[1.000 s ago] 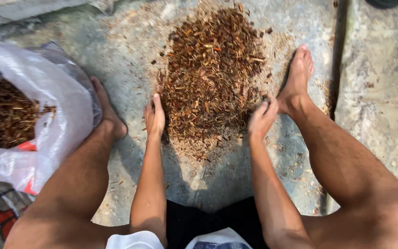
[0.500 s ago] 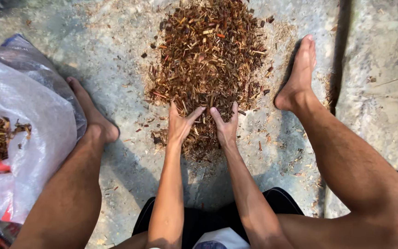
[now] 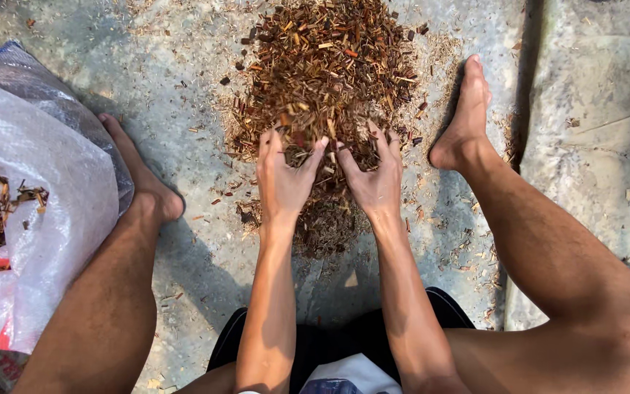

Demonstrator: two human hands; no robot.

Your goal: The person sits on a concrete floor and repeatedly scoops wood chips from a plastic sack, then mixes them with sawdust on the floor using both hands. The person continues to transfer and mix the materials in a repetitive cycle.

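between your bare feet, your left hand [image 3: 283,182] and right hand [image 3: 377,179] cup half open around brown wood chips [image 3: 326,69] on the concrete floor [image 3: 184,95]. scooping now; i think lifting needs both hands pressed together.

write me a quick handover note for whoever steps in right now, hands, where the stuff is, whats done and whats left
Left hand: palm up, fingers cupped, scooping brown wood chips at the near edge of the pile.
Right hand: the same, beside the left; chips lie between the two palms.
Chip pile: on the concrete ground between the bare feet, scattered bits around it.
White plastic sack: open, to the person's left by the left foot, with some chips already inside.
Done: part of the chips are in the sack.
Left: most of the pile is on the ground.
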